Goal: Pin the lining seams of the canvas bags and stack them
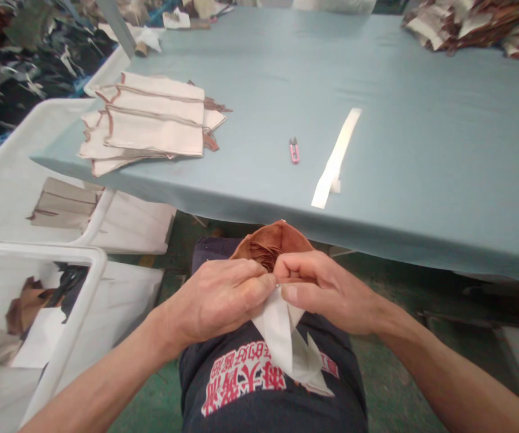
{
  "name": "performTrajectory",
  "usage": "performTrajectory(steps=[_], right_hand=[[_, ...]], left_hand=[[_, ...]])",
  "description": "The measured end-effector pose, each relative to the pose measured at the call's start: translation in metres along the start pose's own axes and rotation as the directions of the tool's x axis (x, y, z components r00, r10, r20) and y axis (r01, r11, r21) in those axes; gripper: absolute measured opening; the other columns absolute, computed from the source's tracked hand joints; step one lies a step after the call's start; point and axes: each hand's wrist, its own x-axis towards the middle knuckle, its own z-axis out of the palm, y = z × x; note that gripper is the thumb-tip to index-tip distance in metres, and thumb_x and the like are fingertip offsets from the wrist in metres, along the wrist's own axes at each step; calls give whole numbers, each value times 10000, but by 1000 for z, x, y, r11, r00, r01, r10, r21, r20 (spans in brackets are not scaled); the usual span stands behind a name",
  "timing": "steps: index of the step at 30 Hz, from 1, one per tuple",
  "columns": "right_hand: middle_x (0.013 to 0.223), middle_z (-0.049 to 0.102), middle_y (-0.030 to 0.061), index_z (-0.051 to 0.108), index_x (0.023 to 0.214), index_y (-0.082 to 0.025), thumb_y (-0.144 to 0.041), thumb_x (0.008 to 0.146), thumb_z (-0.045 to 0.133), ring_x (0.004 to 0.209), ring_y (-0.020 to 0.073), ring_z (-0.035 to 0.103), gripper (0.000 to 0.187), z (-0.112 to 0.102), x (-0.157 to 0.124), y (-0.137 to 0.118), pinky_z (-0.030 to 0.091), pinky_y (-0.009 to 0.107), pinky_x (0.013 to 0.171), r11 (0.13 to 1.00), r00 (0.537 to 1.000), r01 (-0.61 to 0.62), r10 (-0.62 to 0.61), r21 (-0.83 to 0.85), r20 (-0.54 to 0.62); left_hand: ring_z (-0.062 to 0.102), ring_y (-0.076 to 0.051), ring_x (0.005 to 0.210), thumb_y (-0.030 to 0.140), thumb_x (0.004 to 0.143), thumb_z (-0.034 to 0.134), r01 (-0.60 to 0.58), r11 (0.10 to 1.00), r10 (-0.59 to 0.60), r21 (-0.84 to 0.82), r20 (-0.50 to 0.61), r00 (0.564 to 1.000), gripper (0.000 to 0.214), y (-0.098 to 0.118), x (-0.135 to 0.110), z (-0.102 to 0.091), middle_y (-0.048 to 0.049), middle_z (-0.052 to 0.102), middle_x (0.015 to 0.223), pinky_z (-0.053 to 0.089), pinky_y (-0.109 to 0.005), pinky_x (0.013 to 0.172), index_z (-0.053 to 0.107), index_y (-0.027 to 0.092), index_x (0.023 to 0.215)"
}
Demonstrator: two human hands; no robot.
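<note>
Over my lap, my left hand (223, 294) and my right hand (331, 291) are both closed on a sewn fabric piece. Its far part is brown and leather-like (293, 237), opening like a pocket with thin brown strands inside. White cloth (281, 337) hangs from it toward my body, over a dark apron (223, 373) with red and white lettering. My fingertips meet at the seam between the two parts; the thumbs lie on top. Past my hands, pink-handled thread snips (294, 153) and a white strip (338, 156) lie on the table.
The blue-green covered table (250, 174) spans the view ahead. A pile of cream pieces with brown edging (155, 123) rests at its left; brown and white pieces (480, 27) heap at the far right. White bins (99, 258) with cloth scraps stand on my left.
</note>
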Motion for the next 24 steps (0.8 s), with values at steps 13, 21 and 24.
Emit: performTrajectory(steps=[13,21,24], right_hand=[[555,431,-66,513,679,-181,-172,786,514,486,59,334,108,6,-4,6,235,188,439,974,978,184,-194,-130,-71],[586,563,-48,592,688,-158,-100,809,506,485,45,413,159,9,-3,13,296,173,483,774,865,380,-491,-507,-102],[579,568,-47,589,680,-162,-104,810,497,487,49,425,169,9,-5,13,312,175,494,739,848,394,-521,-547,-94]], left_hand=[[488,-78,558,50,801,479,236,947,-263,-217,-104,959,178,13,3,6,56,584,691,372,-209,548,543,188,893],[424,-84,539,148,914,417,322,818,-305,-476,115,945,171,3,7,-4,57,489,646,348,-222,536,521,182,782],[444,-99,572,181,1009,410,307,844,-264,-440,159,951,267,0,5,-7,45,505,653,372,-231,570,493,189,755]])
